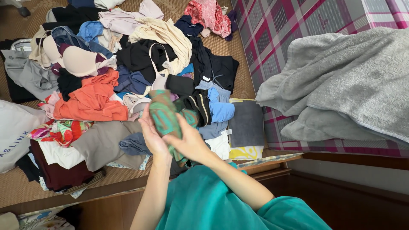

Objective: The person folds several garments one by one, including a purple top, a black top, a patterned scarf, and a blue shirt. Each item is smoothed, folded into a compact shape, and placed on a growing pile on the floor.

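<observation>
A woven straw-coloured mat [17, 187] is spread over a low wooden bed frame [272, 164], seen from above. A plaid mattress [272, 30] in magenta, grey and white is laid at the right, running from near to far. A rumpled grey blanket [341, 81] is heaped on its right part. Dark polished wooden boards [349, 204] are seen along the near edge, below the frame. The leg of a chair or stand [19, 8] is glimpsed at the far left corner. The scene is lit evenly by soft daylight; no window or wall is shown.
</observation>
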